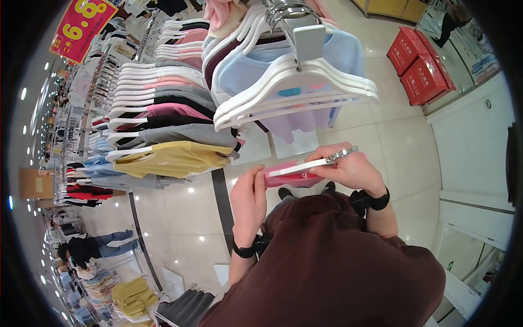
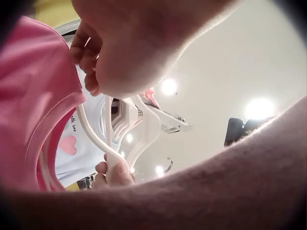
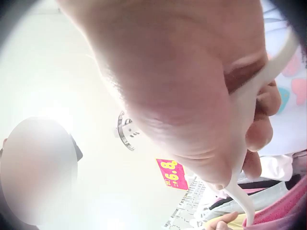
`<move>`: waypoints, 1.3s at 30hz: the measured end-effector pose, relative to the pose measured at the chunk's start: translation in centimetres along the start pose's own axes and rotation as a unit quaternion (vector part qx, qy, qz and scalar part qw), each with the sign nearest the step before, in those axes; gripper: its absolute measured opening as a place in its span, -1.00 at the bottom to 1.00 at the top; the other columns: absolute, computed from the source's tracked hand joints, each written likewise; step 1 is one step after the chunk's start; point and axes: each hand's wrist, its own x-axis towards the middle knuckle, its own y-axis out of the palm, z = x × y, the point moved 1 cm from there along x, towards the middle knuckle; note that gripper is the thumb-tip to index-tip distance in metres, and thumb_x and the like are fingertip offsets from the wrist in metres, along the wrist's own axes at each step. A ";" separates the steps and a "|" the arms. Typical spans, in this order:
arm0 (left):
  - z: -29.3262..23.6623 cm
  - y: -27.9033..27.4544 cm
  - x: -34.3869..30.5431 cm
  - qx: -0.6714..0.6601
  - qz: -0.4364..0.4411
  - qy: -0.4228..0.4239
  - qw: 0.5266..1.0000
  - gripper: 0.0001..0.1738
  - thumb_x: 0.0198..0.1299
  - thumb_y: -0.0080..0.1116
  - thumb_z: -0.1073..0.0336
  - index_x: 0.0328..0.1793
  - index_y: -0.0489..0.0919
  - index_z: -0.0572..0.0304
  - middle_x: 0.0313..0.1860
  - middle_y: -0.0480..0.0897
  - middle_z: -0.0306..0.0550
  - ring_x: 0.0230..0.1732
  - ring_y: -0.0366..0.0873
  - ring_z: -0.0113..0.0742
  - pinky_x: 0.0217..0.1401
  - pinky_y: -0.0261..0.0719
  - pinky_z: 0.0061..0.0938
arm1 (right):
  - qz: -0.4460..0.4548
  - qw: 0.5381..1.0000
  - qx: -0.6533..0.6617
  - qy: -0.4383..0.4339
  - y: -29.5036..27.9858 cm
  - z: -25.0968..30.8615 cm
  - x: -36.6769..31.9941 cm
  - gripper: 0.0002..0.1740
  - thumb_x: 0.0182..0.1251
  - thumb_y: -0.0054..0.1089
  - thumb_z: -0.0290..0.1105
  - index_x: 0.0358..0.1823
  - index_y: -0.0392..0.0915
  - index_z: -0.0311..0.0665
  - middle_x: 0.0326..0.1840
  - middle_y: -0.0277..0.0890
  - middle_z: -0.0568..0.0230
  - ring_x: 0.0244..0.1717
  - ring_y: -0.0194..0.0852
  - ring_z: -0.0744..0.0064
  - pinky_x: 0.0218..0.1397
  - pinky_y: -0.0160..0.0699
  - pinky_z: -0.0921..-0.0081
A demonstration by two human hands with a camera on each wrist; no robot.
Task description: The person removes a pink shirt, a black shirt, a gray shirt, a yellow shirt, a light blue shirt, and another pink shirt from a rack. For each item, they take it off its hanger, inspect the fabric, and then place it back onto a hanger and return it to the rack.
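Observation:
A pink shirt [image 1: 271, 177] is in front of my body, with one arm of a white clothes hanger [image 1: 294, 168] in it. My right hand [image 1: 351, 170] grips the hanger near its metal hook; in the right wrist view, thumb and fingers wrap the white plastic. At the shirt's left shoulder, my left hand [image 1: 250, 199] holds the cloth at the edge. In the left wrist view its fingers [image 2: 87, 62] curl beside the pink shoulder, and the hanger's arm runs from my right hand into the neckline.
Ahead hangs a light blue shirt [image 1: 239, 73] among white hangers [image 1: 294, 82] on a rail. To the left are racks of clothes with a yellow shirt [image 1: 174, 158] in front. Red boxes [image 1: 425, 82] stand at the right; a person [image 1: 103, 245] is far left.

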 end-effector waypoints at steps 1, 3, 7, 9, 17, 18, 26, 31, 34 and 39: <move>-0.1 -0.3 0.0 0.000 0.000 0.000 1.000 -0.81 0.42 0.23 0.38 0.06 0.69 0.28 -0.26 0.70 0.04 -0.23 0.65 -0.07 -0.13 0.57 -0.29 | 0.000 1.000 0.000 0.000 0.1 0.2 -0.1 -0.78 0.36 0.40 -0.45 0.01 0.71 -0.28 -0.35 0.71 0.26 -0.46 0.60 0.55 -0.32 0.57 0.46; -0.2 -1.0 0.2 0.067 -0.017 0.062 0.996 -0.74 0.37 0.27 0.40 0.15 0.67 0.26 -0.10 0.72 0.02 -0.05 0.62 -0.03 0.06 0.54 -0.24 | -0.015 0.996 0.082 0.042 0.1 1.0 -0.1 -0.80 0.37 0.39 -0.47 0.00 0.71 -0.29 -0.34 0.71 0.28 -0.44 0.57 0.57 -0.29 0.55 0.47; -0.3 -0.7 0.7 0.129 -0.024 0.148 0.980 -0.70 0.32 0.31 0.42 0.16 0.65 0.24 -0.02 0.69 -0.03 0.01 0.55 0.00 0.15 0.48 -0.16 | 0.009 0.999 0.028 -0.020 -0.7 0.9 -0.5 -0.79 0.37 0.38 -0.49 0.01 0.70 -0.30 -0.30 0.73 0.28 -0.33 0.62 0.58 -0.17 0.60 0.48; 1.1 0.2 0.5 0.051 0.045 0.123 0.990 -0.77 0.32 0.31 0.42 0.07 0.64 0.25 -0.04 0.68 -0.04 -0.01 0.55 0.04 0.22 0.49 -0.13 | 0.011 0.994 0.099 -0.043 -0.8 1.4 -1.1 -0.77 0.36 0.39 -0.49 0.02 0.70 -0.32 -0.30 0.72 0.29 -0.24 0.66 0.57 -0.09 0.63 0.48; 0.3 2.4 -0.1 0.066 0.063 0.137 0.986 -0.86 0.34 0.28 0.43 -0.03 0.62 0.27 -0.12 0.63 0.06 -0.04 0.55 0.17 0.16 0.52 -0.05 | -0.068 0.996 0.052 0.010 -2.5 0.0 -4.0 -0.74 0.37 0.40 -0.39 0.00 0.70 -0.38 -0.30 0.70 0.24 -0.29 0.67 0.50 -0.18 0.59 0.48; -0.3 2.5 0.0 0.065 0.065 0.141 0.986 -0.86 0.34 0.28 0.43 -0.03 0.62 0.27 -0.12 0.63 0.06 -0.04 0.55 0.17 0.16 0.52 -0.05 | -0.080 0.996 0.037 -0.007 -2.8 -0.3 -4.4 -0.73 0.39 0.39 -0.35 -0.02 0.71 -0.38 -0.31 0.70 0.22 -0.30 0.67 0.51 -0.21 0.57 0.48; -4.8 4.0 2.1 -0.044 0.189 0.037 0.980 -0.54 0.46 0.20 0.39 0.44 0.48 0.29 0.39 0.55 0.17 0.39 0.54 -0.04 0.45 0.50 -0.29 | -0.172 0.973 -0.003 0.157 -6.9 -3.2 -8.8 -0.70 0.40 0.39 -0.25 -0.13 0.67 -0.41 -0.49 0.56 0.34 -0.46 0.44 0.61 -0.34 0.44 0.51; -2.3 8.0 7.5 -0.560 0.147 -0.119 0.807 -0.32 0.48 0.21 0.26 0.65 0.27 0.24 0.63 0.32 0.12 0.65 0.24 0.00 0.71 0.20 -0.14 | -0.251 0.952 -0.051 0.166 -9.6 -4.8 -12.4 -0.73 0.38 0.41 -0.28 -0.14 0.67 -0.39 -0.51 0.52 0.38 -0.49 0.36 0.64 -0.41 0.36 0.50; -3.2 9.1 10.4 -0.723 0.142 -0.146 0.660 -0.26 0.48 0.23 0.20 0.68 0.22 0.20 0.64 0.30 0.06 0.65 0.19 0.00 0.76 0.11 -0.03 | -0.269 0.947 -0.096 0.146 -11.0 -5.9 -14.0 -0.73 0.37 0.43 -0.29 -0.13 0.67 -0.39 -0.53 0.49 0.40 -0.49 0.32 0.65 -0.42 0.35 0.52; -4.4 9.7 11.8 -0.770 0.116 -0.163 0.606 -0.65 0.57 0.09 0.12 0.26 0.53 0.21 0.51 0.41 0.11 0.59 0.25 0.01 0.72 0.15 -0.02 | -0.356 0.915 -0.092 0.165 -11.8 -7.7 -15.5 -0.70 0.39 0.41 -0.27 -0.15 0.63 -0.40 -0.53 0.43 0.38 -0.49 0.28 0.60 -0.41 0.33 0.49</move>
